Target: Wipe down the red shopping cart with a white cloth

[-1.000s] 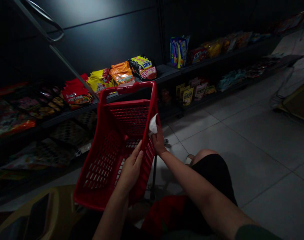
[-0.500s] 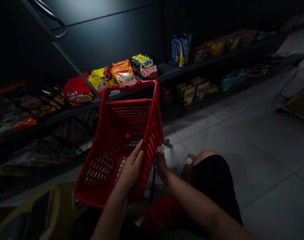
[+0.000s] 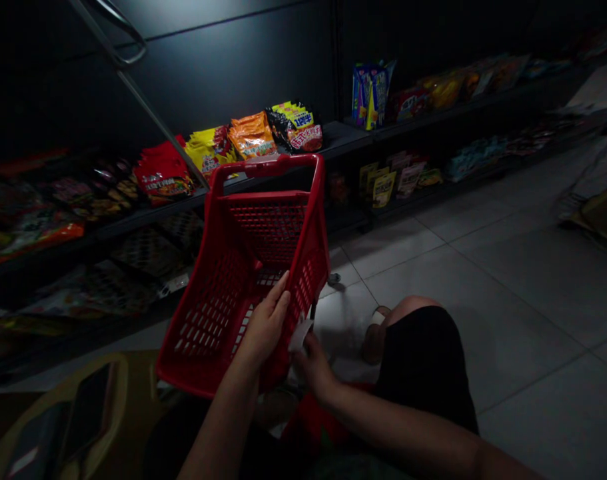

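Red basket (image 3: pixel 268 227) is centre frame, just ahead of my knee (image 3: pixel 413 310), tipped so I'm looking down into it. Far wall and mesh bottom both show.

Left grip (image 3: pixel 266 327) is on the basket's side wall, palm against the mesh, fingers (image 3: pixel 278 300) extended up along it. Can't tell if that's a real clamp or just contact.

Right grip (image 3: pixel 313 367) is narrow, pinching a white tissue (image 3: pixel 300 335). Tissue is right beside the same wall, near my left grip. Can't tell if it touches the basket.

Thin metal handle (image 3: pixel 148 113) runs from the basket's far left corner up and left, with a loop at the top. Dark post (image 3: pixel 312 310) shows just past the basket's wall, with a small caster (image 3: pixel 334 279) on the floor beyond.

Behind the basket is a low black shelf (image 3: pixel 346 137) with snack packets in a row: red (image 3: pixel 163 175), yellow (image 3: pixel 210 150), orange (image 3: pixel 252 135), black-and-yellow (image 3: pixel 294 127). Blue box (image 3: pixel 370 97) stands further right. Lower shelf (image 3: pixel 463 177) carries more packets.

Floor is grey tile (image 3: pixel 488 313). Black shorts (image 3: pixel 423 360) on my leg, red cloth (image 3: pixel 316 417) under my right forearm. Tan object (image 3: pixel 83 413) at lower left, can't tell what it is. Lighting is dim.
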The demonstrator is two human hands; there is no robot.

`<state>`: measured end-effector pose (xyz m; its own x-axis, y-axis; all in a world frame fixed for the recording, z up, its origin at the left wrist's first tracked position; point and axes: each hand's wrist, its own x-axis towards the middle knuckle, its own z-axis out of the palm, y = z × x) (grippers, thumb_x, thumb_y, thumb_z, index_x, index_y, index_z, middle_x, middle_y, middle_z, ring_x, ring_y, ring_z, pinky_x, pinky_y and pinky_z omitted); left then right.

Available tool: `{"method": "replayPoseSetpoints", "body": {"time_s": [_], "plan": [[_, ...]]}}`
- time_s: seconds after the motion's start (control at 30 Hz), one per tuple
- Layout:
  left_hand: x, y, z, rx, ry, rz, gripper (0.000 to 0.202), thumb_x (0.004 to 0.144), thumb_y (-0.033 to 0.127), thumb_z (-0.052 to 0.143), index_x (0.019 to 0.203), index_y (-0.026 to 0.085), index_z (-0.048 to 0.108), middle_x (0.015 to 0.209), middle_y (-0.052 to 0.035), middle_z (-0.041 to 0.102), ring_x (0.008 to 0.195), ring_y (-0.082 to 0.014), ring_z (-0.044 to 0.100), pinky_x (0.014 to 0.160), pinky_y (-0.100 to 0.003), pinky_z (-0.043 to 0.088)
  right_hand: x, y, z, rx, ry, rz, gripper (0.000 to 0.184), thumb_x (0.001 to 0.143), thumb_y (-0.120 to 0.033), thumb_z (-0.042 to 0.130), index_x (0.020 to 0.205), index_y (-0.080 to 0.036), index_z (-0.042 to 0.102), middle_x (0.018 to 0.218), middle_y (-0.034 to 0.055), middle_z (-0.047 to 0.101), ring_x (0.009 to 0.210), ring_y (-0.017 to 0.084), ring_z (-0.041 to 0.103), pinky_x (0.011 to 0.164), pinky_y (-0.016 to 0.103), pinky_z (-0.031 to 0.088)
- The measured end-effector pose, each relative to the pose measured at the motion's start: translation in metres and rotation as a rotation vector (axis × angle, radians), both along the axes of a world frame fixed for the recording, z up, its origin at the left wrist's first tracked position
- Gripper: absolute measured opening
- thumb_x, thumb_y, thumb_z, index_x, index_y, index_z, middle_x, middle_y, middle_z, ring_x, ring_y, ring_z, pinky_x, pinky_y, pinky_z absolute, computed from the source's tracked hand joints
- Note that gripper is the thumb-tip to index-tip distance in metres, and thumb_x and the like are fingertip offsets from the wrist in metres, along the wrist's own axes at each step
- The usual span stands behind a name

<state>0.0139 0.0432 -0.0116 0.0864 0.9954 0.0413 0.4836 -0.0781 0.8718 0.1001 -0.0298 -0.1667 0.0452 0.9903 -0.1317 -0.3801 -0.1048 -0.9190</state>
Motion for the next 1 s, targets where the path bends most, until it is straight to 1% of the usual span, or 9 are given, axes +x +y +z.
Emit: {"method": "replayPoseSetpoints", "body": {"time_s": [0.1,0.23,0.33,0.4,0.57,0.67,0.77,0.9,1.0], "plan": [[-0.002,0.000,-0.001,-0.009,0.005,-0.003,0.054,0.098,0.043,0.042,0.148,0.022,0.044,0.153,-0.0020,0.046,0.143,-0.0171,0.040,0.122,-0.033,0.027,0.003,-0.006,0.029,-0.011,0.048,0.047,0.046,0.074,-0.022,0.067,0.119,-0.023,0.065,0.123,0.0059,0.068,0.115,0.025,0.061,0.106,0.044,0.045],[0.000,-0.002,-0.002,-0.023,-0.010,-0.005,0.054,0.098,0.043,0.043,0.149,0.025,0.042,0.152,-0.0010,0.047,0.141,-0.0178,0.043,0.120,-0.034,0.031,0.028,0.061,0.095,0.172,0.080,-0.163,0.046,0.085,-0.032,0.063,0.130,-0.024,0.054,0.128,0.0045,0.064,0.115,0.020,0.060,0.104,0.037,0.046],[0.004,-0.004,-0.004,-0.012,-0.039,-0.009,0.055,0.098,0.045,0.043,0.149,0.025,0.042,0.154,-0.0006,0.045,0.142,-0.0174,0.041,0.120,-0.033,0.029,0.038,0.105,0.124,0.261,0.020,-0.309,0.045,0.089,-0.034,0.060,0.132,-0.026,0.051,0.134,0.0035,0.059,0.119,0.018,0.057,0.105,0.035,0.044],[0.005,-0.005,-0.004,-0.008,-0.048,-0.010,0.055,0.098,0.046,0.042,0.148,0.024,0.044,0.153,-0.0014,0.046,0.142,-0.0180,0.041,0.120,-0.032,0.029,0.034,0.102,0.123,0.273,-0.086,-0.290,0.040,0.090,-0.034,0.058,0.128,-0.025,0.054,0.132,0.0048,0.059,0.121,0.018,0.055,0.107,0.037,0.042],[0.002,-0.005,-0.003,-0.022,-0.041,0.000,0.057,0.099,0.051,0.036,0.147,0.022,0.045,0.152,-0.0038,0.048,0.139,-0.0195,0.045,0.118,-0.033,0.033,0.012,0.018,0.078,0.304,-0.237,-0.077,0.037,0.085,-0.022,0.057,0.122,-0.024,0.059,0.121,0.0056,0.063,0.111,0.020,0.059,0.100,0.037,0.048],[0.001,-0.006,0.000,-0.025,-0.002,0.012,0.057,0.100,0.052,0.032,0.147,0.022,0.046,0.152,-0.0034,0.047,0.142,-0.0194,0.042,0.119,-0.034,0.030,0.014,-0.001,0.064,0.339,-0.268,0.039,0.044,0.079,-0.017,0.058,0.122,-0.025,0.060,0.117,0.0045,0.064,0.108,0.021,0.061,0.099,0.038,0.049],[0.004,-0.009,0.004,-0.041,0.008,-0.004,0.057,0.100,0.051,0.030,0.148,0.024,0.044,0.152,-0.0020,0.048,0.141,-0.0186,0.043,0.118,-0.034,0.032,0.025,0.038,0.073,0.345,-0.282,-0.081,0.042,0.083,-0.022,0.059,0.125,-0.025,0.059,0.121,0.0055,0.063,0.116,0.022,0.058,0.105,0.038,0.044],[0.010,-0.016,0.008,-0.037,0.028,0.004,0.056,0.095,0.046,0.045,0.148,0.028,0.043,0.149,0.0000,0.051,0.139,-0.0198,0.046,0.117,-0.036,0.034,0.048,0.134,0.090,0.392,-0.314,-0.349,0.042,0.084,-0.032,0.058,0.125,-0.024,0.058,0.126,0.0063,0.060,0.118,0.022,0.055,0.106,0.040,0.042],[0.012,-0.019,0.008,-0.048,0.034,0.030,0.061,0.088,0.039,0.058,0.147,0.031,0.044,0.141,-0.0007,0.059,0.128,-0.0226,0.057,0.113,-0.039,0.041,0.068,0.192,0.088,0.419,-0.375,-0.451,0.041,0.083,-0.035,0.057,0.122,-0.021,0.060,0.125,0.0092,0.061,0.117,0.024,0.054,0.105,0.043,0.041]]}}
